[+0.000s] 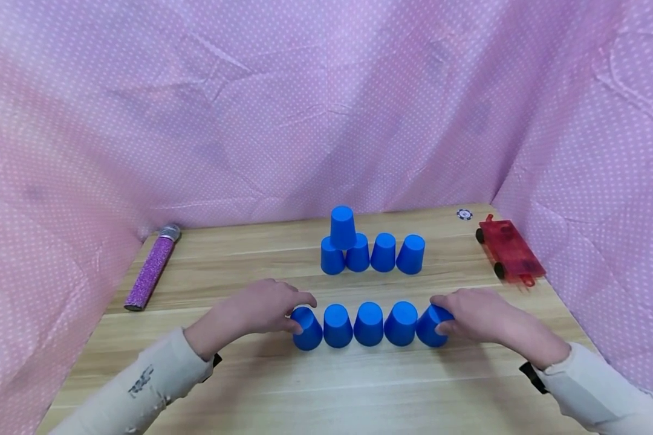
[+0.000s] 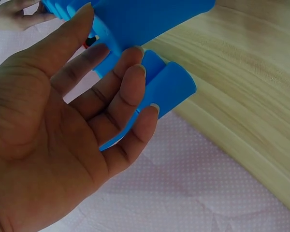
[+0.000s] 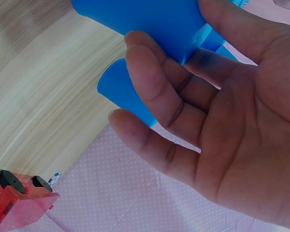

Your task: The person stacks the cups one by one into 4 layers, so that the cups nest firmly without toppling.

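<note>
Several upside-down blue cups stand in a front row, with a middle cup point(image 1: 368, 324) between the two hands. My left hand point(image 1: 269, 308) holds the leftmost cup point(image 1: 308, 331), thumb on the near side and index finger over the far side. On the other end, my right hand point(image 1: 476, 315) grips the rightmost cup point(image 1: 431, 329) between thumb and fingers. Both wrist views show the remaining fingers loosely bent beside each cup. Behind, more blue cups form a second row, and one cup point(image 1: 343, 228) sits on top of its two left ones.
A purple glitter microphone point(image 1: 152, 272) lies at the table's left. To the right are a red toy car point(image 1: 510, 249) with black wheels and a poker chip point(image 1: 464, 214). Pink dotted cloth point(image 1: 239, 121) hangs around the wooden table point(image 1: 326, 393).
</note>
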A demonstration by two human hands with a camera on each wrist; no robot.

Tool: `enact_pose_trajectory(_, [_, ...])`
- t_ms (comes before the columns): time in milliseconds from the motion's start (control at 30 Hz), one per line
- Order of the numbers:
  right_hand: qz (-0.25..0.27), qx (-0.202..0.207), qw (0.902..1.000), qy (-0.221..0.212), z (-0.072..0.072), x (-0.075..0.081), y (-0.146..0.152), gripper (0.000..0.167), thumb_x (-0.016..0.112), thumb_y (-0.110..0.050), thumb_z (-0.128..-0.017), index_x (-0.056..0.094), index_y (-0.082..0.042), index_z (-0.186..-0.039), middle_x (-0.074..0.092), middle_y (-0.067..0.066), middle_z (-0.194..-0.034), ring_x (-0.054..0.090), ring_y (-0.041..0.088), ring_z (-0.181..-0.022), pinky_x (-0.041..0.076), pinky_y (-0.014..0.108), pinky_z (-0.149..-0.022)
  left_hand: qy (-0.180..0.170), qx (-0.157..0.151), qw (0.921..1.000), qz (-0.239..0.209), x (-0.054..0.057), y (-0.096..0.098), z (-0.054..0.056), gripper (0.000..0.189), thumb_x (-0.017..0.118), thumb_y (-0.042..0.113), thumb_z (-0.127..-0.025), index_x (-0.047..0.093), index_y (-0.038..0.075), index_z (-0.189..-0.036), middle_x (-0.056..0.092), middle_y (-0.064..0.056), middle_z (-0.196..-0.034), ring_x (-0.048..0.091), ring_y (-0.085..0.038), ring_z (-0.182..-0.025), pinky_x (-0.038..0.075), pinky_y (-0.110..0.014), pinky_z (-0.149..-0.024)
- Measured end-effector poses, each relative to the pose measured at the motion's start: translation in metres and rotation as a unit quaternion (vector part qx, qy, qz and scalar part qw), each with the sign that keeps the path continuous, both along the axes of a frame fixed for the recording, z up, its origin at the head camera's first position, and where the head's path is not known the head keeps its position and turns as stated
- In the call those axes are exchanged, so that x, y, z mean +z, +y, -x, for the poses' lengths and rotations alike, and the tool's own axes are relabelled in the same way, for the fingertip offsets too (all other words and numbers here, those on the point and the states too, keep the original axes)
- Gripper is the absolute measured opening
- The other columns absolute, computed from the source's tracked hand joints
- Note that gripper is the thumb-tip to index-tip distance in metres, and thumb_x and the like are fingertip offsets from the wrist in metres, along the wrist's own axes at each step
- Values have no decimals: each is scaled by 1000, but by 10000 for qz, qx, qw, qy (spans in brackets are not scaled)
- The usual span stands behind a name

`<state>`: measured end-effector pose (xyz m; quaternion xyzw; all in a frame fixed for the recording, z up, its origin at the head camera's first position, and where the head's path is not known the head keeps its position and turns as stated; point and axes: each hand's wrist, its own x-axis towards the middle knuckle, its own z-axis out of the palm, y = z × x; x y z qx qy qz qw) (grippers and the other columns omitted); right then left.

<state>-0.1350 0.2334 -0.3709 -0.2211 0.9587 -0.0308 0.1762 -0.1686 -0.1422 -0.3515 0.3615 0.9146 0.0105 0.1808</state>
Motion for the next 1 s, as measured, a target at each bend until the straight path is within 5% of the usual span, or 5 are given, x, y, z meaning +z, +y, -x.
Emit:
enact_pose_trajectory(467, [-90,29,10000,19,1,3,-3,56,78,-40,-85,65,-5,-127,74,11,-104,70,26,-90,59,45,-72,101,50,9999,83,-5,-1,-3,46,79,43,-85,66,25,-126,75,2,-112,70,-19,-101,55,-41,-90])
enact_pose_trajectory(767, [-50,32,10000,-10,-1,4,-3,57,79,-39,-84,65,-5,-127,74,13,-107,71,29,-93,60,47,-74,-342,105,9993,-84,-8,-1,-3,33,77,39,-86,62,25,-112,74,5,-95,62,-10,-77,53,-29,-72])
enact_pose_trajectory(1000, [13,-49,9999,-125,0,3,-2,58,79,-39,-84,64,-5,-128,74,13,-108,71,30,-95,59,48,-75,-521,82,9986,-51,-9,1,2,33,77,38,-86,59,25,-111,74,5,-95,62,-9,-78,56,-31,-77])
